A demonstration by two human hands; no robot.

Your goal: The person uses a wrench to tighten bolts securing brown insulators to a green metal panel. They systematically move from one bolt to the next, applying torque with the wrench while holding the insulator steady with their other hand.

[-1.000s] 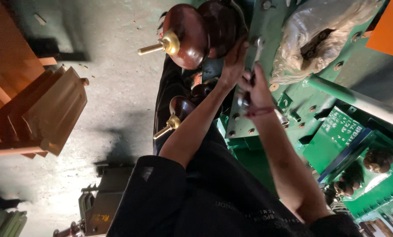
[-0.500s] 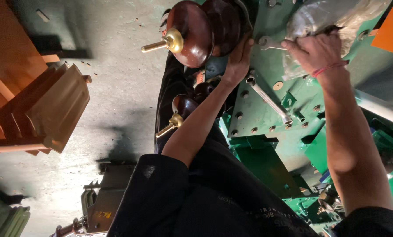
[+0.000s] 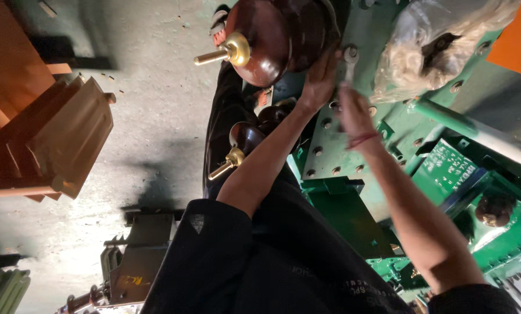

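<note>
My left hand (image 3: 317,81) is pressed against the base of a big brown porcelain insulator (image 3: 272,40) with a brass stud, mounted on a green bolted metal cover (image 3: 342,154). Just to its right, my right hand (image 3: 353,113), with a red thread at the wrist, grips a metal wrench (image 3: 349,58) whose head sits at a bolt on the cover beside the insulator. A smaller brown insulator (image 3: 246,139) with a brass tip sticks out below my left forearm.
A clear plastic bag of pale rags (image 3: 434,52) lies on the green cover near an orange panel (image 3: 516,40). A grey pipe (image 3: 481,136) crosses at right, above another brown insulator (image 3: 493,209). Brown finned metal parts (image 3: 63,139) stand on the concrete floor at left.
My right hand, which had swung out to the right with the wrench half a second ago, has come back next to my left hand. The left hand stays on the insulator.
</note>
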